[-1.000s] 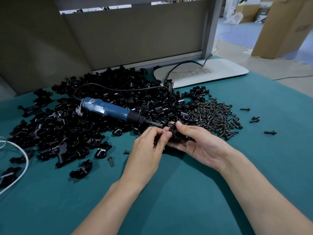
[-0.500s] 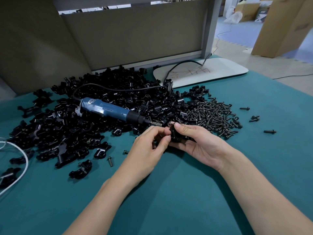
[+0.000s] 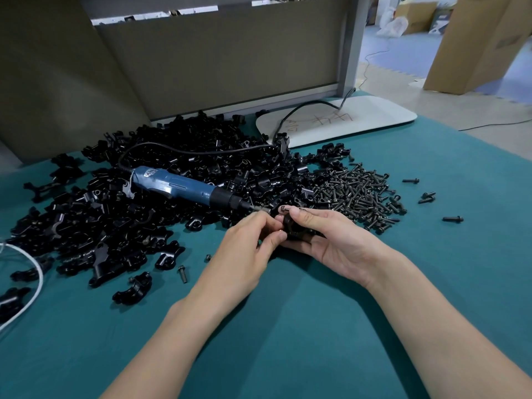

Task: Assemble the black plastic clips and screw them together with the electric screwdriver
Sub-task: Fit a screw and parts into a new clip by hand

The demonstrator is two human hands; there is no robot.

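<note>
Desk [image 3: 288, 326] nearest; both hands meet over it, just short of the parts. Right hand [image 3: 331, 240] grip: curled round the black clip [image 3: 293, 227], thumb on top. Left hand [image 3: 247, 249] grip: fingertips pinched at the clip's near side, maybe on a small screw, too small to tell. One screw head [image 3: 282, 209] shows at the clip's top edge. I read this as seating screws by hand, driving not yet begun. Electric screwdriver [image 3: 178, 184] lies just beyond on the clip pile [image 3: 201, 156], bit pointing at the hands. Screw heap [image 3: 357, 191] to its right. Next move: free one hand, take the driver, set the bit square on the head with the halves held aligned.
</note>
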